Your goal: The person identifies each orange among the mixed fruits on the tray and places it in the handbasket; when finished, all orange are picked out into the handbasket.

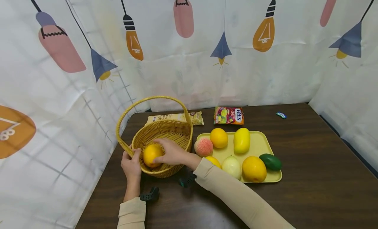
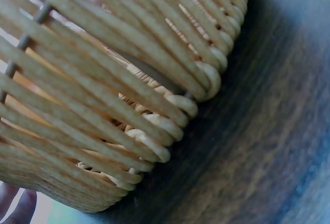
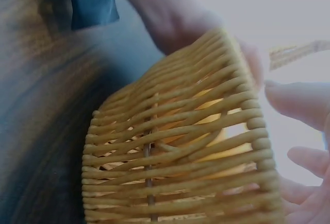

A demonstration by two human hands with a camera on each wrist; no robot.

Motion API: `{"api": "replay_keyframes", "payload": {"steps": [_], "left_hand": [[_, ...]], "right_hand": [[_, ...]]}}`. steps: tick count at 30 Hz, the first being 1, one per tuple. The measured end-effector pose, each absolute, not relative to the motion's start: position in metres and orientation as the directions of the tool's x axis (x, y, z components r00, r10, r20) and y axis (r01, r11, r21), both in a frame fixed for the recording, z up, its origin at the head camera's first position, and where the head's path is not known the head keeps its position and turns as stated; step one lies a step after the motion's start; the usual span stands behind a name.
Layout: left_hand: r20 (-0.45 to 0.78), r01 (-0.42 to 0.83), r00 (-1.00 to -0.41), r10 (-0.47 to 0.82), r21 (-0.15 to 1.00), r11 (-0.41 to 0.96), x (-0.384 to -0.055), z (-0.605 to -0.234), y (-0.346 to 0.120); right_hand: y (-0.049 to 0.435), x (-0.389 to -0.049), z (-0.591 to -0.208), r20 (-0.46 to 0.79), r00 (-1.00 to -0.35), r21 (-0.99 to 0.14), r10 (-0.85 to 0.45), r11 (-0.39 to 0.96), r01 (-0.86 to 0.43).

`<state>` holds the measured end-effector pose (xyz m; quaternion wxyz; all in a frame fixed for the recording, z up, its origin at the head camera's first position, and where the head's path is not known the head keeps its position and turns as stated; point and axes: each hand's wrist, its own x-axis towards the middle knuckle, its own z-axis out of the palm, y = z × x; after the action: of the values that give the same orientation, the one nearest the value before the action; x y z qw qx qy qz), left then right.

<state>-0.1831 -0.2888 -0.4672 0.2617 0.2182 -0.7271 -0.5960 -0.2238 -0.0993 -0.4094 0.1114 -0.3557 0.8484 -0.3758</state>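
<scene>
Left grip (image 1: 131, 166) curled, right grip (image 1: 172, 152) curled, right forearm (image 1: 236, 196) aslant leftward

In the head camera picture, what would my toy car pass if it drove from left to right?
Left hand → held orange → right hand → pink peach → orange beside the peach → yellow mango-shaped fruit → dark green fruit → tiny blue packet.

From the head, the worktop (image 1: 313, 147) is viewed forward and down, at some remove, as far as the backdrop (image 1: 189, 68). From each wrist, the outer wall of the basket (image 1: 174, 128) is faced at close range, with the frame tilted. Basket and worktop are shared by all three views.
</scene>
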Motion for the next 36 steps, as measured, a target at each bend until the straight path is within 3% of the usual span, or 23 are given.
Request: {"api": "replay_keyframes", "payload": {"steps": [8,18,28,36], "left_hand": [[0.133,0.006,-0.766,-0.629,0.98,0.2,-0.185,-0.469,-0.289],[0.118,-0.007,-0.771,-0.626,0.981,0.194,-0.185,-0.469,-0.29],[0.14,0.009,-0.762,-0.632,0.979,0.205,-0.185,-0.465,-0.287],[0.134,0.005,-0.761,-0.635,0.98,0.201,-0.185,-0.467,-0.287]], "right_hand": [[-0.056,-0.207,-0.406,0.196,-0.727,-0.837,-0.658,0.274,-0.474],[0.007,-0.188,-0.402,0.257,-0.741,-0.886,-0.621,0.156,-0.437],[0.058,-0.188,-0.427,0.246,-0.804,-0.883,-0.541,0.218,-0.417],[0.069,-0.182,-0.43,0.282,-0.813,-0.839,-0.509,0.281,-0.467]]}}
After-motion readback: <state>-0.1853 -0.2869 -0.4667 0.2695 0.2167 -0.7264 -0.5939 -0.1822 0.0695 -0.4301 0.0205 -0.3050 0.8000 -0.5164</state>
